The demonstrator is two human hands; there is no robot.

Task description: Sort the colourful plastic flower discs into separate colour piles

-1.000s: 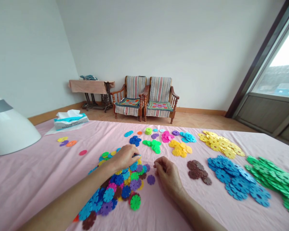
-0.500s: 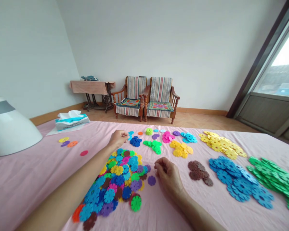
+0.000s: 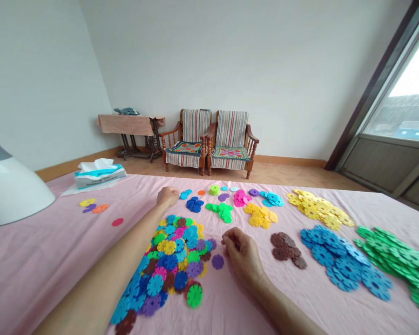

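Toward eight o'clock on the pink cloth point(image 3: 70, 246), twelve being its far edge, lies one mixed pile point(image 3: 170, 261) of flat round discs, notched like flowers, in blue, purple, yellow, green, pink and brown; their overlap defeats a full count. One purple disc point(image 3: 217, 262) sits loose between it and the right hand point(image 3: 226, 238), which is half curled, just off centre toward four; whether its fingertips grip anything cannot be told. The left hand point(image 3: 171, 192), at eleven, has bent fingers beside a few light blue discs point(image 3: 185, 194); again, I cannot tell if it holds one. Three large-disc heaps spread from two to four: yellow heap point(image 3: 317, 208), blue heap point(image 3: 345, 265), green heap point(image 3: 394, 256). One smaller brown pile point(image 3: 282, 246) lies at three. Toward ten are three grouped discs point(image 3: 90, 208), yellow, purple and orange, one red disc point(image 3: 118, 222), and one tissue box point(image 3: 101, 177), its lettering too blurred to read.
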